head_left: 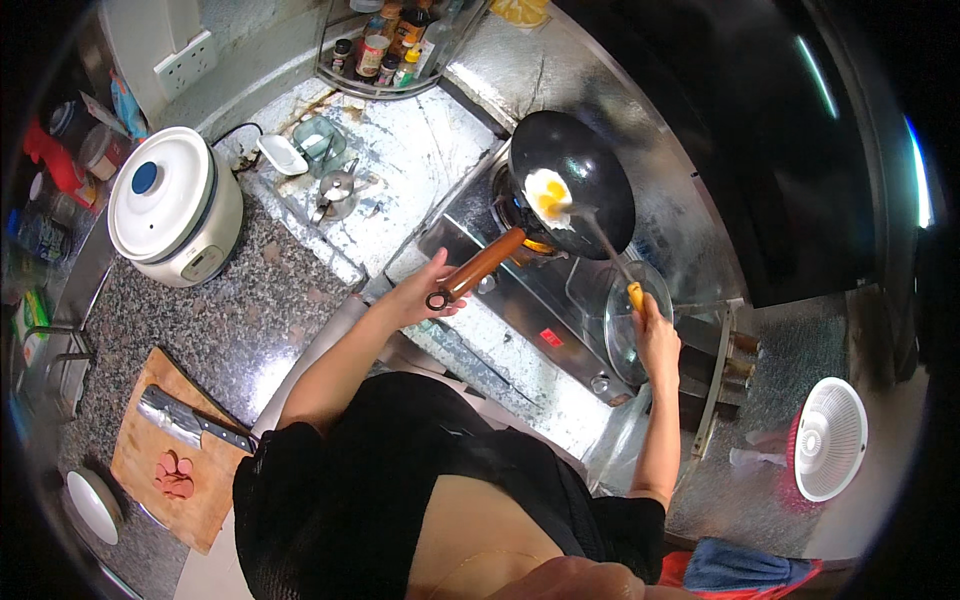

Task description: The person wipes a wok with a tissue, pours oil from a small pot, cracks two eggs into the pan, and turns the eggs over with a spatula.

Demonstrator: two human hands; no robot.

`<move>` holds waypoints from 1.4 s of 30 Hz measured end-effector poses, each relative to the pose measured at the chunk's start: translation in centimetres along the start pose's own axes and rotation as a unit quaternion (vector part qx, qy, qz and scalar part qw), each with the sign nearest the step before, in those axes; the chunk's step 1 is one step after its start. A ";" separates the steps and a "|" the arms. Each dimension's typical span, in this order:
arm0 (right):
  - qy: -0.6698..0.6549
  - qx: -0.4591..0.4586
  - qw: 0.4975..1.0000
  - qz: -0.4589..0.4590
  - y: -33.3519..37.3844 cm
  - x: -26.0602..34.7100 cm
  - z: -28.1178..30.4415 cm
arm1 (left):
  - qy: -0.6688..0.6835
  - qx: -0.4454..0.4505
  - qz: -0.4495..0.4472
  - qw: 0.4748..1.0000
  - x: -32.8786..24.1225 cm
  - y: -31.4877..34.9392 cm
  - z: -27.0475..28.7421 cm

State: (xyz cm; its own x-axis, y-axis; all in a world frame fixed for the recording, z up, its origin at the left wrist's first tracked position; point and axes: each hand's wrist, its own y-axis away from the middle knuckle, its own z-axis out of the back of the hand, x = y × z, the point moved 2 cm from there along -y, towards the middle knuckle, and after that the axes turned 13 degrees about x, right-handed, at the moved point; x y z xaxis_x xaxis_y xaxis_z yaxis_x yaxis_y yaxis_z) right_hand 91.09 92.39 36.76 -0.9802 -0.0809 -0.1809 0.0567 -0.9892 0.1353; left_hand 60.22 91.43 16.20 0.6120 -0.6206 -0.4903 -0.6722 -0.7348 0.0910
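A black wok sits tilted on a lit gas burner, with a fried egg inside it. My left hand grips the wok's wooden handle near its end ring. My right hand holds the yellow grip of a metal spatula, whose blade rests against the egg's edge.
A glass lid lies on the steel stove beside my right hand. A white rice cooker stands on the granite counter. A cleaver and sliced sausage lie on a wooden board. Seasoning bottles fill the corner rack. A white colander sits at right.
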 end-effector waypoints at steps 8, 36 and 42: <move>0.013 -0.025 1.000 0.002 -0.5 0.3 2.2 | -0.138 0.006 -0.014 0.990 -1.9 1.5 -2.9; -0.046 -0.022 0.998 -0.024 -1.9 0.4 2.9 | -0.077 -0.007 -0.049 0.996 -1.2 1.3 -3.4; -0.047 -0.006 0.998 -0.041 -2.0 0.1 2.0 | -0.081 -0.008 -0.041 0.996 -1.2 1.4 -3.7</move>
State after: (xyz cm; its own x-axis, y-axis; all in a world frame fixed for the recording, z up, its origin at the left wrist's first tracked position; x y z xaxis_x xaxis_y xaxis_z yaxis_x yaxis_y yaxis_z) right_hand 90.49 94.56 38.38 -0.9951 0.0109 -0.0978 -0.0219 -0.9935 0.1118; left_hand 60.08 90.15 20.08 0.5887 -0.5069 -0.6296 -0.6147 -0.7866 0.0586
